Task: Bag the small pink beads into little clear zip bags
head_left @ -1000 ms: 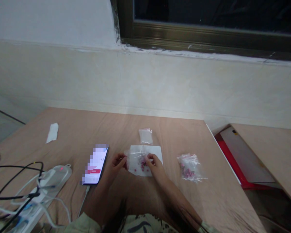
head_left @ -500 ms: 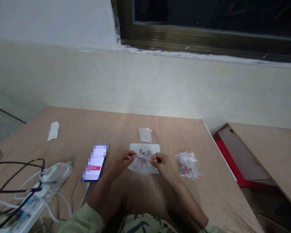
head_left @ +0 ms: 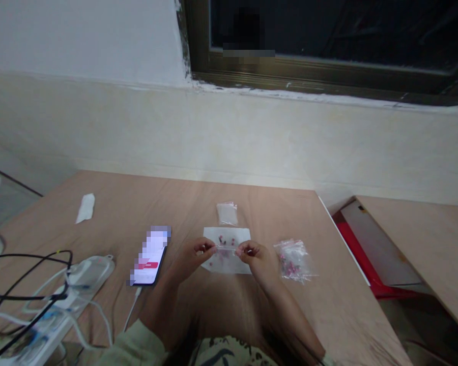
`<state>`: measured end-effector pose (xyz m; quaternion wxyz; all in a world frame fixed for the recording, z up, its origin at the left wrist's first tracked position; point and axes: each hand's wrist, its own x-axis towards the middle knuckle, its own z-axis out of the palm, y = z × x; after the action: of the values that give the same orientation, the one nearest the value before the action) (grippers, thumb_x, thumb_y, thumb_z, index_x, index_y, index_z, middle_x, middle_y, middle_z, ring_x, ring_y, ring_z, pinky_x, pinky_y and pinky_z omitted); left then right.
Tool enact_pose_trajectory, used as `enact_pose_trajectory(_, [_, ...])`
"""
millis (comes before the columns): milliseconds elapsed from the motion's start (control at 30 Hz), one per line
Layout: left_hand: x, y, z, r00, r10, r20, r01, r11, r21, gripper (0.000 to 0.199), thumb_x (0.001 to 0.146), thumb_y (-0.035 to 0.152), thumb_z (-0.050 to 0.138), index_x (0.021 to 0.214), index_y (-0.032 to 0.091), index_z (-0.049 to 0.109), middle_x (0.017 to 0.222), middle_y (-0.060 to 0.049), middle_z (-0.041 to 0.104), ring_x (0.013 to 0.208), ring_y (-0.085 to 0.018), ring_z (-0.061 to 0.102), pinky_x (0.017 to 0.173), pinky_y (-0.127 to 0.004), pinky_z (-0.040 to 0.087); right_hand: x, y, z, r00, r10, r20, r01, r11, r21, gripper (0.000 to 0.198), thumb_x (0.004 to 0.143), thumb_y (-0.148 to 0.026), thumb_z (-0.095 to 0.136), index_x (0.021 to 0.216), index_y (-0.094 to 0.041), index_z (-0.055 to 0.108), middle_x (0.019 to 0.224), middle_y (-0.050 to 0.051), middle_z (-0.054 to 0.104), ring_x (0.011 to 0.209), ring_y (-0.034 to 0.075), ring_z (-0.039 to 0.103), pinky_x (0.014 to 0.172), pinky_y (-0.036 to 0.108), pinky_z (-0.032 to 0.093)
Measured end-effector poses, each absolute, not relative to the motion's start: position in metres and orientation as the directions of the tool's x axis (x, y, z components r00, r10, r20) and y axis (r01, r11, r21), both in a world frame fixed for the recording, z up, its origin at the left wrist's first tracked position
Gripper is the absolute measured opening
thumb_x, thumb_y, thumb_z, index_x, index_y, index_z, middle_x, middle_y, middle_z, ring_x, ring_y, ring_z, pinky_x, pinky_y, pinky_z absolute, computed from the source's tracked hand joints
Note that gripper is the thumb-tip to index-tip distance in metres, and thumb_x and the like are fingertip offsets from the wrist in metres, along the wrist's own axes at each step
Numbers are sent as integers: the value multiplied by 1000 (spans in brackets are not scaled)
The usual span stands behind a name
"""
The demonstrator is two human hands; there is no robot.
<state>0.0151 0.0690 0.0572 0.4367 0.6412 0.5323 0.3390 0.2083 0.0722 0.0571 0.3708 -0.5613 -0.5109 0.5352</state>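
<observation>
My left hand (head_left: 191, 258) and my right hand (head_left: 260, 260) face each other over a white sheet of paper (head_left: 210, 233). Thumb and fingers of each are pinched on opposite ends of the top edge of a small clear plastic bag (head_left: 226, 249), stretched between them. Through or below the bag shows a blurred pinkish patch; whether it lies inside cannot be made out. Several small dark red and pink pieces (head_left: 232, 241) lie on the paper just beyond the bag. Behind the paper is a stack of small clear zip bags (head_left: 227, 213).
To the right lies a clear bag holding pink and red pieces (head_left: 292, 262). A lit phone (head_left: 150, 262) with a charging cable is on the left, near a power strip (head_left: 61, 325) and tangled cables. A white paper scrap (head_left: 86, 207) lies farther back.
The view has tilted up slightly. Both hands keep their pinch on the small bag, its top edge now showing as a straighter line, and more of the red pieces beyond it are visible.
</observation>
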Motion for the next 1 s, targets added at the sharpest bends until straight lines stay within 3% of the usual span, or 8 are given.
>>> enact_pose_trajectory(233, [21,64,51,138,990,-27,338,-21,941,14,73,28,50,70,15,56,68,0,58,66,-13,54,61,-22,42,198,68,46,-193,966,-170,68,-160,-985,22,66,-38,56,70,-16,57,67,0,57,60,12,48,56,23,35])
enact_pose_trajectory(467, [26,70,58,297,949,-105,296,13,955,19,75,32,47,73,14,55,68,1,54,60,-11,51,53,-19,40,195,74,48,-96,990,-101,119,-90,-989,17,62,-31,60,58,-15,56,55,-2,53,53,10,42,54,22,32])
enact_pose_trajectory(633, [25,74,59,281,960,12,352,-115,929,18,76,28,46,68,14,56,67,0,54,66,-12,51,61,-21,40,195,77,47,-208,962,-177,-26,-187,-982,23,65,-39,58,64,-16,58,62,0,57,58,12,48,57,23,35])
enact_pose_trajectory(767, [23,71,55,290,957,-12,363,-98,927,19,77,29,46,70,14,57,68,-1,56,68,-12,52,63,-22,40,197,74,46,-198,951,-240,-140,-269,-953,22,60,-37,62,60,-16,55,57,-3,53,54,10,45,54,22,34])
enact_pose_trajectory(1000, [30,62,58,302,953,-13,357,-100,929,20,77,29,46,69,15,57,70,-1,58,69,-13,53,64,-23,40,194,65,44,-173,961,-218,-120,-240,-963,19,62,-33,62,59,-17,53,55,-4,49,51,9,41,50,21,30])
